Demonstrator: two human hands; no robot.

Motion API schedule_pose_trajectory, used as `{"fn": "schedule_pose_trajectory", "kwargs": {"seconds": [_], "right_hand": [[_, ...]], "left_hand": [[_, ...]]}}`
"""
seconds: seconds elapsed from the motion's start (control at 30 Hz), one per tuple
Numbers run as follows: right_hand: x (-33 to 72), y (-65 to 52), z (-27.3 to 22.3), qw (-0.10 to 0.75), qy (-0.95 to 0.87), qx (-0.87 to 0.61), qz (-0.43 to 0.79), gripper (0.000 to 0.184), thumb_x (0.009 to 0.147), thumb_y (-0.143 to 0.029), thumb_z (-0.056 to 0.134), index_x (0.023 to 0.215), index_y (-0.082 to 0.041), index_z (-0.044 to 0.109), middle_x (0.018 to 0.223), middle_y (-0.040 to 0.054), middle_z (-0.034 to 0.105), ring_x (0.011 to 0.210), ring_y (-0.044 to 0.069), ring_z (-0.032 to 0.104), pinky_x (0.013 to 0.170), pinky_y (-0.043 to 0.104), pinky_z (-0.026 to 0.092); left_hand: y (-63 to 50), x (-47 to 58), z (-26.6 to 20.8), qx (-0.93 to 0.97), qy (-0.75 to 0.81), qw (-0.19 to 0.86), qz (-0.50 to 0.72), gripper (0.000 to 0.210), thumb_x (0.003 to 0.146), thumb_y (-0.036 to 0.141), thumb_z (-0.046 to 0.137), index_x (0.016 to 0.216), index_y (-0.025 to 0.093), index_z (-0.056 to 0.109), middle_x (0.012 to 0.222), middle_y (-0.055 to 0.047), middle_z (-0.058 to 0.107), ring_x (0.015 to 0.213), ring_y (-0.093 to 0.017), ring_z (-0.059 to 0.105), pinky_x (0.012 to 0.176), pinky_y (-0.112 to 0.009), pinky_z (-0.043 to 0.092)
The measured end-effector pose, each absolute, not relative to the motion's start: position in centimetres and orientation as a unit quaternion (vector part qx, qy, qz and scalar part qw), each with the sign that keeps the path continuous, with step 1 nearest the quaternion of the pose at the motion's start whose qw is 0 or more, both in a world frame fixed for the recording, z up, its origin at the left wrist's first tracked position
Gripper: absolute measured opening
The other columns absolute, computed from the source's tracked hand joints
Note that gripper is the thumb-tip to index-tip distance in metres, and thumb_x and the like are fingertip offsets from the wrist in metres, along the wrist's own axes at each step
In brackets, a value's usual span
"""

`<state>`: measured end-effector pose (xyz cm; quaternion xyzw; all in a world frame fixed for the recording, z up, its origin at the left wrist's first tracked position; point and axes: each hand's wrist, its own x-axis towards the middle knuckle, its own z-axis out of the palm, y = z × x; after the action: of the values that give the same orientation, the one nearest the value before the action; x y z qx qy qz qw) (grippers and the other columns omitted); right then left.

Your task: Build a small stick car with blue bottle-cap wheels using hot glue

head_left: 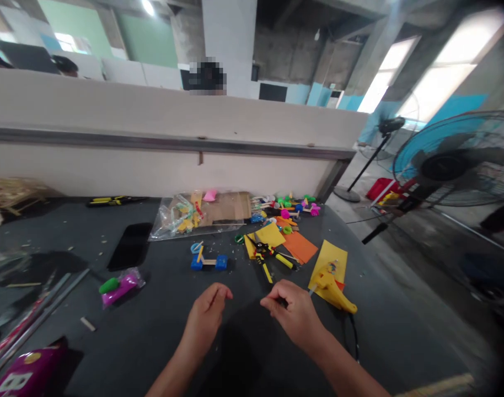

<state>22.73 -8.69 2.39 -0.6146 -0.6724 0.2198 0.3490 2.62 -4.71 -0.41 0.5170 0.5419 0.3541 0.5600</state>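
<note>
My left hand [208,311] hovers over the near middle of the dark table, its fingers curled against the thumb. Across a small gap is my right hand [293,311], closed in a pinch. Whatever either one holds, if anything, is too small or hidden to make out. Just beyond the left hand sits a small model of blue blocks joined by a wooden stick [209,263], with a light blue ring [196,248] beside it. Yellow-handled pliers [263,264] lie beyond the right hand, partly on yellow and orange sheets [300,246]. To its right rests a yellow glue gun [332,290].
A clear plastic bag [175,218] and colourful small parts [293,207] line the table's back by a partition [153,171]. Left are a black phone [130,245], a packet of purple and green clay [122,286] and metal rods [49,303]. A fan [446,165] stands right.
</note>
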Motion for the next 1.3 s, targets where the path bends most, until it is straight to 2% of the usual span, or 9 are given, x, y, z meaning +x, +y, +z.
{"fn": "schedule_pose_trajectory", "kwargs": {"seconds": [0.07,0.13,0.27,0.37,0.43,0.6,0.73,1.07,1.3], "right_hand": [[23.3,-8.7,2.1,0.323,-0.675,-0.633,0.198,0.036,0.086,-0.036,0.055,0.053,-0.022,0.055,0.054,0.001,0.057,0.058,0.015,0.056,0.057,0.026,0.04],[23.9,-8.6,1.9,0.294,-0.707,-0.62,0.172,0.036,0.091,-0.032,0.048,0.058,-0.022,0.059,0.059,0.0023,0.06,0.064,0.016,0.057,0.062,0.026,0.041],[24.4,-8.0,1.7,0.236,-0.771,-0.578,0.126,0.023,0.089,-0.018,0.05,0.106,-0.025,0.064,0.097,0.0049,0.068,0.095,0.019,0.058,0.084,0.03,0.039],[24.7,-7.3,1.5,0.176,-0.765,-0.609,0.112,0.014,0.087,-0.028,0.056,0.086,-0.022,0.069,0.074,0.004,0.068,0.079,0.019,0.06,0.079,0.032,0.039],[25.1,-6.7,1.3,0.176,-0.761,-0.618,0.092,0.023,0.089,-0.025,0.052,0.073,-0.02,0.067,0.067,0.0041,0.065,0.073,0.018,0.059,0.077,0.031,0.039],[27.6,-4.2,1.4,0.226,-0.75,-0.616,0.083,0.033,0.085,-0.007,0.047,0.109,-0.024,0.063,0.103,0.0049,0.067,0.098,0.018,0.057,0.085,0.028,0.039],[30.7,-1.0,1.6,0.103,-0.702,-0.701,0.07,0.021,0.089,-0.022,0.047,0.095,-0.023,0.066,0.093,0.0041,0.068,0.09,0.018,0.06,0.075,0.025,0.04],[32.3,4.6,1.3,-0.058,-0.732,-0.669,0.116,0.014,0.063,-0.009,0.06,0.053,-0.018,0.065,0.056,0.0052,0.064,0.059,0.018,0.061,0.053,0.023,0.035],[32.9,3.8,3.2,-0.066,-0.734,-0.67,0.088,0.011,0.066,-0.009,0.059,0.06,-0.017,0.066,0.066,0.0107,0.068,0.07,0.024,0.065,0.061,0.026,0.04]], "left_hand": [[-4.3,1.3,-0.9,0.623,0.548,0.457,0.321,0.027,0.08,0.043,0.047,0.084,0.022,0.062,0.057,0.003,0.054,0.051,-0.013,0.052,0.053,-0.024,0.042],[-4.0,0.2,-1.4,0.685,0.553,0.371,0.296,0.024,0.077,0.037,0.05,0.089,0.024,0.065,0.08,-0.002,0.067,0.073,-0.017,0.062,0.068,-0.027,0.047],[-3.8,-0.6,-1.9,0.735,0.596,0.279,0.166,0.031,0.082,0.044,0.044,0.065,0.023,0.061,0.062,0.0,0.063,0.059,-0.017,0.06,0.057,-0.027,0.043],[-3.7,-0.4,-2.2,0.746,0.581,0.228,0.233,0.029,0.081,0.042,0.042,0.079,0.024,0.065,0.078,-0.003,0.069,0.074,-0.02,0.065,0.067,-0.029,0.047],[-3.7,-0.2,-2.1,0.742,0.567,0.218,0.284,0.03,0.079,0.041,0.044,0.093,0.026,0.065,0.091,-0.003,0.071,0.085,-0.02,0.065,0.074,-0.03,0.048],[-3.9,0.0,-0.9,0.738,0.592,0.267,0.182,0.03,0.083,0.045,0.042,0.072,0.025,0.061,0.065,0.002,0.066,0.061,-0.016,0.063,0.057,-0.023,0.043],[-3.8,0.3,-0.9,0.742,0.573,0.269,0.22,0.023,0.082,0.037,0.043,0.085,0.027,0.064,0.075,0.001,0.07,0.071,-0.017,0.066,0.064,-0.024,0.044],[-3.7,0.5,-1.8,0.781,0.527,0.279,0.186,0.025,0.086,0.037,0.041,0.086,0.028,0.064,0.074,0.002,0.069,0.069,-0.015,0.065,0.064,-0.023,0.043],[-3.4,0.0,-2.1,0.779,0.531,0.286,0.175,0.025,0.086,0.034,0.041,0.084,0.027,0.065,0.073,0.002,0.069,0.067,-0.015,0.065,0.062,-0.023,0.043]]}}
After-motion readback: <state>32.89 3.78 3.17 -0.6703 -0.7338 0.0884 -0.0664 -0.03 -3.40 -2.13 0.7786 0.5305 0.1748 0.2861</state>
